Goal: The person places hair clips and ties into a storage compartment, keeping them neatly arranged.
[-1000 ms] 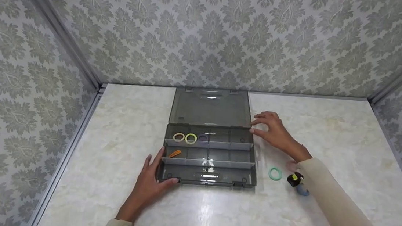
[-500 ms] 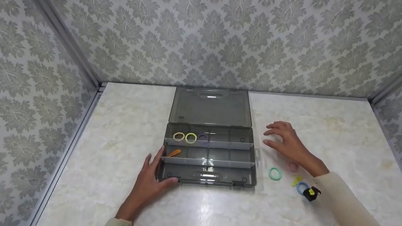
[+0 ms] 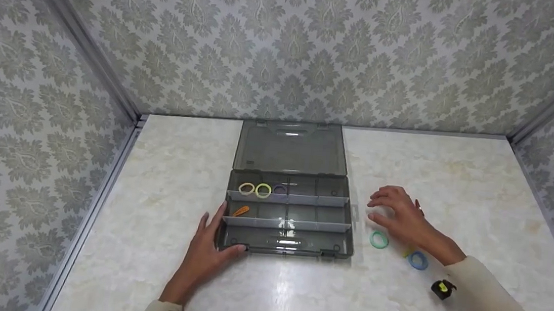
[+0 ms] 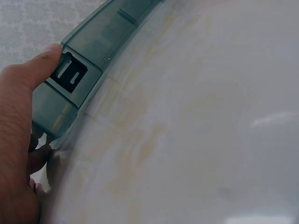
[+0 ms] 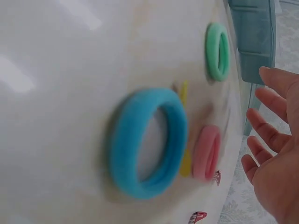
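A grey see-through compartment box (image 3: 314, 240) lies with its lid (image 3: 290, 149) folded back. My left hand (image 3: 207, 250) grips its front left corner, thumb at the front edge near a black latch (image 4: 70, 73). Inside, the back row holds a peach hair tie (image 3: 246, 189), a yellow-green hair tie (image 3: 263, 191) and a dark purple one (image 3: 279, 190); an orange hair clip (image 3: 241, 211) lies in the middle row. My right hand (image 3: 401, 215), fingers loosely bent and holding nothing, hovers right of the box above a green hair tie (image 3: 379, 240) and a pink hair tie (image 5: 206, 153).
On the white marbled table (image 3: 293, 299), a blue hair tie (image 3: 418, 260) lies beside a yellow clip (image 5: 185, 163). Two small red clips appear in the right wrist view, one red clip (image 5: 198, 217) nearest its lower edge. Patterned walls (image 3: 287, 50) enclose the back and sides.
My right hand has moved from beside the box's right hinge edge toward the right and nearer, over the loose hair ties. My left hand and the box have not moved.
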A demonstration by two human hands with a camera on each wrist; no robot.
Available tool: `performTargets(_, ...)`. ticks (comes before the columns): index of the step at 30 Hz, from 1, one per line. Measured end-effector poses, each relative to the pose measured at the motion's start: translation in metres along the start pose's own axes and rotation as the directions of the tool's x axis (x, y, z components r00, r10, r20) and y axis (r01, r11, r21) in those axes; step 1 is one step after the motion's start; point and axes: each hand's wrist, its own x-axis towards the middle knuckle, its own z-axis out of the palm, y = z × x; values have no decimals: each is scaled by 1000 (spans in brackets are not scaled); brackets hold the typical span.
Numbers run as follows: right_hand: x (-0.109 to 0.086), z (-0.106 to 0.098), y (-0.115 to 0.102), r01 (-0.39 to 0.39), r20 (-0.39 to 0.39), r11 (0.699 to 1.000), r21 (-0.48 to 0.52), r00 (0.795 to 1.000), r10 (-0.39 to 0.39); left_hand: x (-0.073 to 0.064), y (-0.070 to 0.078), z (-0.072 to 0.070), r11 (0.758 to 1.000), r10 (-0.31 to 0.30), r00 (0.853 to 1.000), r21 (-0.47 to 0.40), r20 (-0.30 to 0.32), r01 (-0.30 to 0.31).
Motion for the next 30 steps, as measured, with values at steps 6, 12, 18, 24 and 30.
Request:
performTargets(6,-16,11,-1,158,-32,987,-2,987,-158,-1,-1,-1,1000,5,1000,8,-6,-5)
performTargets(12,-30,14,-1,196,-20,981,-17,980,-196,-1,0,-1,1000,-4,1000,8,-3,4)
performTargets(18,-42,13,-2,124,19,990,-63,992,-123,-1,1,-1,1000,2,1000,1,-3,-2)
performTargets(24,-44,10,-1,161,3,981,-108,987,-161,-1,-1,0,1000,28,1000,6,-10,-28)
performTargets(30,-46,7,-1,166,15,979,-120,986,-165,-1,-1,-1,999,50,999,18,-18,-50)
